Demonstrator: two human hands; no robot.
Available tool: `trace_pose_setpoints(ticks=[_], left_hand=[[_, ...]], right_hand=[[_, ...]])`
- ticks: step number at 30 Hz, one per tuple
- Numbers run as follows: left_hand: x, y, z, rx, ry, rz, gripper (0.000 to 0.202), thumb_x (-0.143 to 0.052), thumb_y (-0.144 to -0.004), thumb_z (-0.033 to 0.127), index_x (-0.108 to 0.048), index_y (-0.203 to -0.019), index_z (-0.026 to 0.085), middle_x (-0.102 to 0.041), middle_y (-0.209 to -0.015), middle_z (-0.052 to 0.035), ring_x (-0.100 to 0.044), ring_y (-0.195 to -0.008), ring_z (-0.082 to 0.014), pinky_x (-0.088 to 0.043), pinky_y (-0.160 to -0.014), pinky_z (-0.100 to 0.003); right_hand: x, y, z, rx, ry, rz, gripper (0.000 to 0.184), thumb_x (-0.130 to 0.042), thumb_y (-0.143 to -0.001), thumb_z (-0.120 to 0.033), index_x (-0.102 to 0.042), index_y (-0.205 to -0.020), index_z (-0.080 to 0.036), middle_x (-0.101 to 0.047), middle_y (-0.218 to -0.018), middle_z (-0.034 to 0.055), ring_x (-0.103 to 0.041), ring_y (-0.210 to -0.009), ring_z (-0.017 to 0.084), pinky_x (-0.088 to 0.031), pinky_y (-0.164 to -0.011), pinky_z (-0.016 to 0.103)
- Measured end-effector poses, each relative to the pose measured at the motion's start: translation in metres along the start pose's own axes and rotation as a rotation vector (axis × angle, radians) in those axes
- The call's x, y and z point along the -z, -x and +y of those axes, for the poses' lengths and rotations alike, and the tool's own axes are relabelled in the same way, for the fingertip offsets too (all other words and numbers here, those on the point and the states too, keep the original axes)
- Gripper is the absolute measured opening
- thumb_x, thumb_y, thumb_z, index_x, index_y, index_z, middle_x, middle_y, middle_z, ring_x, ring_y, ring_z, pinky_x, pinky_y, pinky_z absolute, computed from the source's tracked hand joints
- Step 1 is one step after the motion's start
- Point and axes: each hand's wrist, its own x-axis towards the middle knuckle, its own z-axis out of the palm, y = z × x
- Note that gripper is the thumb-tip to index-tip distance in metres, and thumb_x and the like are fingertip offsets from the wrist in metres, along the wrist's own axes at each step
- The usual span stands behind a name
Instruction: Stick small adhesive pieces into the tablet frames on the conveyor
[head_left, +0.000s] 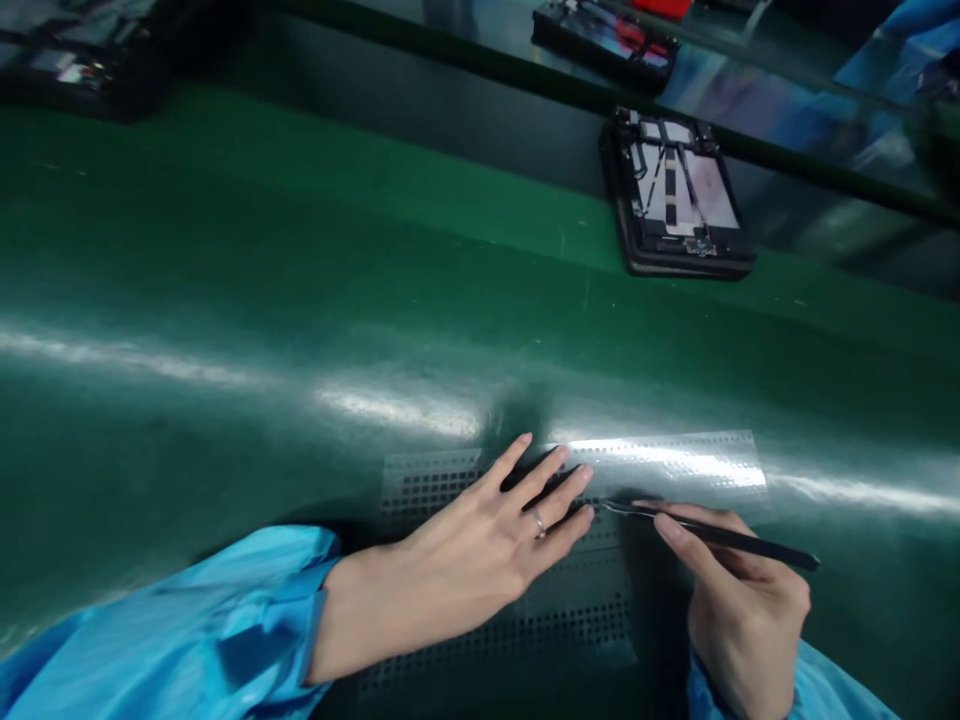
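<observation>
My left hand [487,545] lies flat with its fingers spread, pressing on a clear plastic sheet [667,462] that bears rows of small dark pieces. A ring sits on one of its fingers. Black tweezers [735,540] are pinched between the thumb and fingers of my right hand [739,600]. Their tips touch or hover just over the sheet beside my left fingertips; whether they grip a piece, I cannot make out. Below my left hand a further clear sheet [559,625] with dark dots shows, partly covered by the hand and forearm.
On the green work surface [300,250], an opened device with a black frame [679,200] lies at the upper right. Another dark device [75,60] is at the upper left, cut by the frame. Beyond a dark rail [450,60] lies a further black device [607,40].
</observation>
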Motion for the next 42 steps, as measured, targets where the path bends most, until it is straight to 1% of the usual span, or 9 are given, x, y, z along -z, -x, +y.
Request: trace_pose_setpoints(ticks=[4, 10, 20, 27, 30, 34, 37, 39, 42], left_hand=[[0.002, -0.007, 0.005, 0.025, 0.029, -0.014, 0.056, -0.054, -0.080, 0.017, -0.038, -0.133, 0.015, -0.028, -0.143, -0.0124, -0.022, -0.133, -0.0342, -0.021, -0.107, -0.057], [0.005, -0.017, 0.013, 0.043, 0.035, -0.022, 0.056, -0.055, -0.080, 0.016, -0.038, -0.133, 0.017, -0.030, -0.143, -0.0103, -0.024, -0.133, -0.0329, -0.020, -0.108, -0.057], [0.005, -0.027, 0.021, 0.032, 0.023, -0.001, 0.057, -0.056, -0.079, 0.017, -0.039, -0.133, 0.015, -0.030, -0.142, -0.0134, -0.026, -0.131, -0.0366, -0.022, -0.106, -0.058], [0.000, -0.032, 0.024, 0.010, 0.029, -0.021, 0.057, -0.051, -0.079, 0.013, -0.037, -0.134, 0.016, -0.029, -0.143, -0.0129, -0.023, -0.132, -0.0361, -0.022, -0.106, -0.059], [0.009, -0.026, 0.022, 0.008, 0.020, -0.021, 0.057, -0.046, -0.081, 0.009, -0.034, -0.136, 0.019, -0.029, -0.144, -0.0083, -0.022, -0.134, -0.0288, -0.019, -0.110, -0.050], [0.040, -0.023, -0.004, 0.054, 0.073, -0.010, 0.040, -0.035, -0.095, 0.026, -0.035, -0.136, 0.025, -0.036, -0.141, -0.0012, -0.032, -0.131, -0.0173, -0.023, -0.110, -0.033], [0.065, -0.037, -0.046, 0.271, 0.046, 0.017, 0.036, -0.037, -0.095, 0.027, -0.043, -0.130, 0.024, -0.041, -0.138, -0.0036, -0.037, -0.127, -0.0227, -0.024, -0.108, -0.039], [0.078, -0.053, -0.079, 0.491, 0.060, -0.006, 0.037, -0.044, -0.092, 0.029, -0.045, -0.129, 0.023, -0.043, -0.136, -0.0048, -0.038, -0.126, -0.0264, -0.029, -0.104, -0.040], [0.088, -0.083, -0.121, 0.615, 0.054, 0.036, 0.041, -0.047, -0.091, 0.032, -0.042, -0.130, 0.018, -0.050, -0.129, -0.0085, -0.049, -0.116, -0.0252, -0.039, -0.096, -0.038]], right_hand=[[0.008, -0.001, -0.001, 0.090, 0.083, -0.032, 0.009, -0.067, -0.072, -0.014, -0.072, -0.073, -0.021, -0.071, -0.074, 0.0003, -0.067, -0.063, 0.016, -0.056, -0.059, 0.022], [0.015, -0.001, -0.004, 0.035, 0.133, 0.000, 0.009, -0.065, -0.074, -0.015, -0.072, -0.071, -0.021, -0.071, -0.075, 0.0006, -0.067, -0.064, 0.016, -0.056, -0.061, 0.025], [0.028, 0.000, 0.006, -0.136, -0.044, 0.010, 0.006, -0.071, -0.070, -0.015, -0.072, -0.070, -0.021, -0.071, -0.076, 0.0001, -0.067, -0.068, 0.015, -0.055, -0.065, 0.022], [0.037, -0.012, 0.003, -0.224, -0.296, 0.088, 0.006, -0.074, -0.062, -0.016, -0.071, -0.059, -0.019, -0.069, -0.065, 0.0031, -0.066, -0.059, 0.016, -0.054, -0.055, 0.021], [0.050, -0.029, -0.009, -0.181, -0.310, 0.144, 0.005, -0.075, -0.058, -0.016, -0.072, -0.061, -0.018, -0.068, -0.063, 0.0036, -0.065, -0.058, 0.015, -0.054, -0.055, 0.020], [0.065, -0.078, -0.036, -0.129, -0.325, 0.181, 0.012, -0.078, -0.051, -0.019, -0.070, -0.060, -0.017, -0.065, -0.062, 0.0016, -0.063, -0.060, 0.014, -0.053, -0.059, 0.021], [0.062, -0.133, -0.051, -0.081, -0.422, 0.073, 0.012, -0.077, -0.049, -0.016, -0.068, -0.057, -0.014, -0.065, -0.065, 0.0017, -0.065, -0.063, 0.017, -0.055, -0.066, 0.026], [0.052, -0.170, -0.053, -0.073, -0.464, 0.035, 0.006, -0.072, -0.056, -0.013, -0.067, -0.058, -0.014, -0.064, -0.062, 0.0022, -0.064, -0.060, 0.017, -0.054, -0.063, 0.028], [0.032, -0.215, -0.047, -0.120, -0.503, 0.080, 0.011, -0.063, -0.076, -0.014, -0.061, -0.065, -0.013, -0.062, -0.061, -0.0008, -0.062, -0.059, 0.012, -0.052, -0.066, 0.028]])
